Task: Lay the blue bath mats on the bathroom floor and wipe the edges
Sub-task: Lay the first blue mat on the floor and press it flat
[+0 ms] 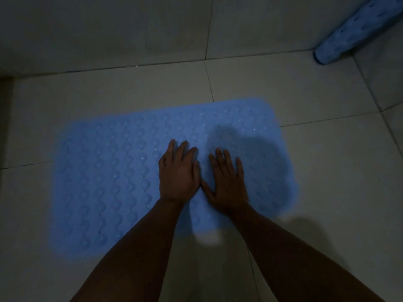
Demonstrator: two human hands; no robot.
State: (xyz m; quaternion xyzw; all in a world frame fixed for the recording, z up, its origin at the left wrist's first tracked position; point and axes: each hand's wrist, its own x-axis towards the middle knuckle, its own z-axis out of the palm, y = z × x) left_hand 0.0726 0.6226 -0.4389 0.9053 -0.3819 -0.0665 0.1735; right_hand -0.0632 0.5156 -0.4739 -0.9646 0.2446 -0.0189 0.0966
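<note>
On the tiled floor (316,171) the flat blue bath mat (104,171) looks soft, floppy and light, best lifted by an edge, while the left hand (177,173) and right hand (227,182) press it, fingers (219,155) spread, gripping nothing.

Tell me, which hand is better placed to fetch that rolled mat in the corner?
Probably the right hand. Both hands lie flat on the spread mat, but the rolled mat leans at the far right, so the left hand would have to cross over.
</note>
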